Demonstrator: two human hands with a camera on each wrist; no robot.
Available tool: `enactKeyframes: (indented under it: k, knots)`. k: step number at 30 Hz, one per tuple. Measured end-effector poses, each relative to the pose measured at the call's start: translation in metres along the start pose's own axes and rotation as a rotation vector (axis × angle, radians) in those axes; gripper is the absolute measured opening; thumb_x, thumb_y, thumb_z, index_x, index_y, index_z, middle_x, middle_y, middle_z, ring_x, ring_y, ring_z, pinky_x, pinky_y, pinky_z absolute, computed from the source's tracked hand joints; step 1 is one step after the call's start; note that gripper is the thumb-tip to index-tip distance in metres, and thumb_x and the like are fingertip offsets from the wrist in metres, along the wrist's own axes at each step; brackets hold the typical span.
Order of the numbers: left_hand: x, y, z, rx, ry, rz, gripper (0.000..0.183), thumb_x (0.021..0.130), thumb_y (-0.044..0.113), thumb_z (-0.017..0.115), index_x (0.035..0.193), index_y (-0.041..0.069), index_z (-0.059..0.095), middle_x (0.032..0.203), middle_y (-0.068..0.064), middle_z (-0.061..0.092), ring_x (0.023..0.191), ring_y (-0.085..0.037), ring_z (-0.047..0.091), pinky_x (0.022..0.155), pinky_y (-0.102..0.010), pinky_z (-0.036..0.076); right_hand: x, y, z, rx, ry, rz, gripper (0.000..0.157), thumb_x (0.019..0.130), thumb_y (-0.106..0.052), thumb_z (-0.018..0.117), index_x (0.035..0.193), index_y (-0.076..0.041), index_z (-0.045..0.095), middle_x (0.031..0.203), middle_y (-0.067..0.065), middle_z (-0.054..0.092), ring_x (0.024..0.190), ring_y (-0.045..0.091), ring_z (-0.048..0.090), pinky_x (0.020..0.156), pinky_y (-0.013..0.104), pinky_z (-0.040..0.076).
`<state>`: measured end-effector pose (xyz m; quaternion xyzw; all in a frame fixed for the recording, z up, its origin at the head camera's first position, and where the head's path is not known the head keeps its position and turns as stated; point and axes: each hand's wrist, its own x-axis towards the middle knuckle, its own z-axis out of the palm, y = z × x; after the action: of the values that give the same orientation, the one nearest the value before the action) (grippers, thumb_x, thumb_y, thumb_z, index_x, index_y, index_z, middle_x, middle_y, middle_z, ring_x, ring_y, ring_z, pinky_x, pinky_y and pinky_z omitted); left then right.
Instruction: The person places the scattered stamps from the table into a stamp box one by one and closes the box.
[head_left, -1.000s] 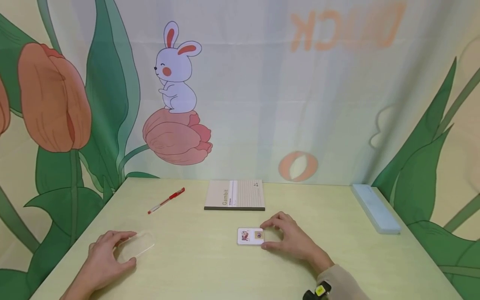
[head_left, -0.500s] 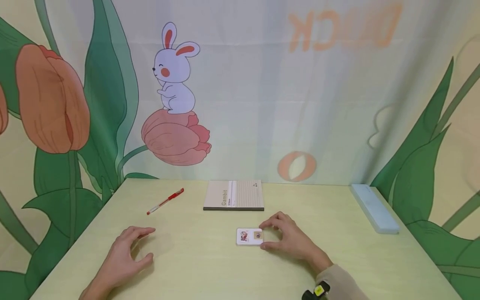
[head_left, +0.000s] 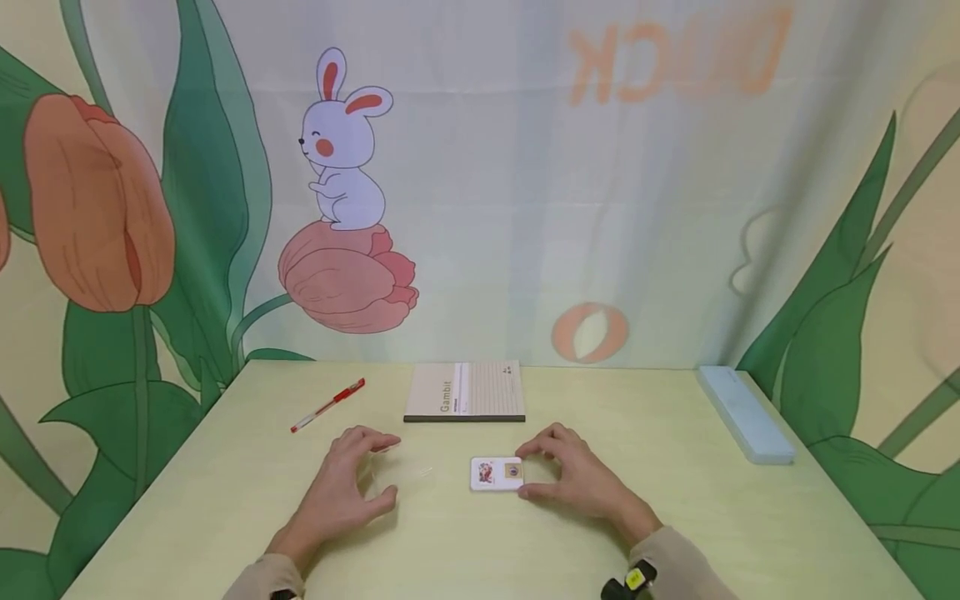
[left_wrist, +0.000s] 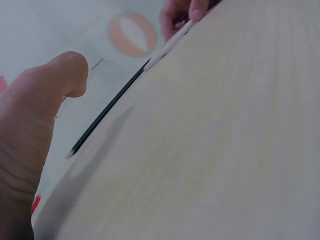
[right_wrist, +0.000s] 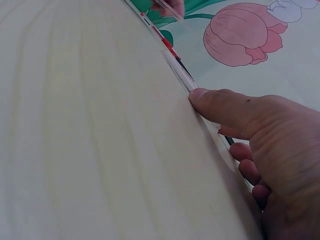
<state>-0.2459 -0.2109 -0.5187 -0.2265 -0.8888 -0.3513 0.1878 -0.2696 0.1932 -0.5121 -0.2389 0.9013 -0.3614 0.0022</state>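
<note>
On the table lies a small flat white case (head_left: 495, 473) with a red picture on its left part and a gold square with a round emblem on its right. My right hand (head_left: 581, 482) pinches its right end between thumb and fingers. To the left, my left hand (head_left: 341, 483) holds a thin clear plastic cover (head_left: 408, 468) between thumb and fingertips, raised over the table. Its outline is faint in the head view. The right wrist view shows the cover (right_wrist: 171, 9) tilted, and the case's edge (right_wrist: 179, 70) low at the tabletop under my right thumb.
A red-capped pen (head_left: 327, 406) lies at the back left. Behind the case is a beige notebook (head_left: 465, 392) with a dark spine. A long light-blue box (head_left: 746, 415) lies by the right edge. A printed curtain (head_left: 480, 183) hangs behind the table.
My left hand has carried the clear cover from the left side of the table rightward, close to the white case. My right hand keeps its grip on the case, which stays put.
</note>
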Motion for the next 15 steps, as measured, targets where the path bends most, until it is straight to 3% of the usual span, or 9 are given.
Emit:
enactKeyframes:
  k: [8, 15]
  knots:
    - [0.037, 0.034, 0.052, -0.075, -0.093, 0.108, 0.063, 0.078, 0.025, 0.089, 0.139, 0.016, 0.074, 0.13, 0.005, 0.066, 0.128, -0.016, 0.055, 0.111, -0.052, 0.047, 0.0, -0.001, -0.003, -0.008, 0.003, -0.01, 0.049, 0.086, -0.042, 0.097, 0.13, -0.031, 0.077, 0.126, -0.005, 0.06, 0.119, 0.018, 0.052, 0.105, 0.048, 0.044]
    - [0.054, 0.051, 0.078, -0.095, -0.161, 0.151, 0.062, 0.081, 0.031, 0.085, 0.139, 0.015, 0.074, 0.132, 0.007, 0.062, 0.13, -0.017, 0.052, 0.113, -0.053, 0.046, 0.0, 0.001, 0.0, -0.015, 0.003, -0.002, 0.051, 0.087, -0.044, 0.096, 0.131, -0.028, 0.077, 0.125, -0.005, 0.059, 0.117, 0.018, 0.052, 0.104, 0.047, 0.044]
